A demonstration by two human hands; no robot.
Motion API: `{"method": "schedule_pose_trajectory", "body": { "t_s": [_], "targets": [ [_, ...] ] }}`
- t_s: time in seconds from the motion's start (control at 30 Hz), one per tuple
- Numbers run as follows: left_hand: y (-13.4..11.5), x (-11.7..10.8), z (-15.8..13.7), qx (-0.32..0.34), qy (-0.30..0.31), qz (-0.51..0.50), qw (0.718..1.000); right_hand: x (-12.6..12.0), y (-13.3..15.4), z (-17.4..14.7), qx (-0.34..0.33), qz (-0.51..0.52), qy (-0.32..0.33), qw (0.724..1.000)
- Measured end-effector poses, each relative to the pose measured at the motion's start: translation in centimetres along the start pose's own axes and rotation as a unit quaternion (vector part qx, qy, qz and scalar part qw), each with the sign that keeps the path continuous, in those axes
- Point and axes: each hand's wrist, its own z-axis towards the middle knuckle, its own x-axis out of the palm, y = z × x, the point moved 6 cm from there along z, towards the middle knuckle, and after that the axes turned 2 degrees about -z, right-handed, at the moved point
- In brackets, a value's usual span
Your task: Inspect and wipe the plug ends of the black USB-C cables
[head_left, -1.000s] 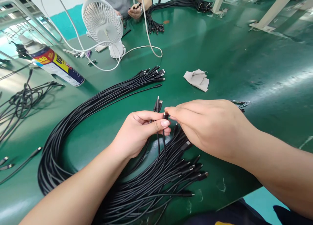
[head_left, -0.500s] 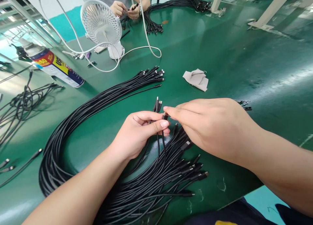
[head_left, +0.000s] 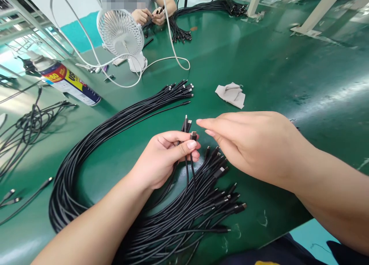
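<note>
Near the middle of the view, my left hand [head_left: 161,157] is closed on several black USB cables. Thumb and fingers pinch the nearest connector [head_left: 193,136], its metal tip pointing up, while other cable ends [head_left: 186,123] stick up behind it. To the right, my right hand [head_left: 256,145] is a little apart from the connector, index finger stretched out and thumb lowered, with nothing visible between them. Below both hands lie the loose ends of a black cable bundle [head_left: 173,211], which curves round on the left to its far ends [head_left: 178,89].
A crumpled grey cloth [head_left: 231,94] lies beyond my right hand on the green table [head_left: 273,76]. A white fan [head_left: 121,34], its white cord and a spray can [head_left: 67,80] stand at the back left. Tangled cables [head_left: 31,122] lie left. A co-worker's hands [head_left: 148,17] handle cables opposite.
My right hand has moved slightly right, away from the connector, and its thumb and index finger have parted. My left hand has kept its hold on the cables.
</note>
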Motion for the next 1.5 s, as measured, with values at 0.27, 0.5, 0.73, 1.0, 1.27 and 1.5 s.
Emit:
{"method": "schedule_pose_trajectory", "body": {
  "t_s": [0.27, 0.5, 0.73, 1.0, 1.27, 1.5],
  "targets": [
    [0.1, 0.4, -0.1, -0.012, 0.024, 0.016, 1.000, 1.2, -1.0, 1.1, 0.064, 0.253, 0.026, 0.965],
    [0.1, 0.7, -0.2, -0.013, 0.044, 0.037, 0.998, 1.2, -0.8, 1.4, 0.048, 0.272, 0.024, 0.961],
    [0.2, 0.5, -0.1, -0.015, 0.049, 0.040, 0.998, 1.3, -0.9, 1.5, 0.046, 0.258, 0.032, 0.965],
    [0.4, 0.6, 0.0, -0.030, 0.067, 0.028, 0.997, 1.3, -0.9, 1.4, 0.025, 0.230, 0.014, 0.973],
    [0.5, 0.5, 0.1, -0.039, 0.066, 0.018, 0.997, 1.5, -1.0, 1.2, 0.031, 0.222, 0.016, 0.974],
    [0.5, 0.5, 0.2, -0.036, 0.065, 0.007, 0.997, 1.5, -1.1, 1.3, 0.066, 0.226, 0.039, 0.971]
  ]
}}
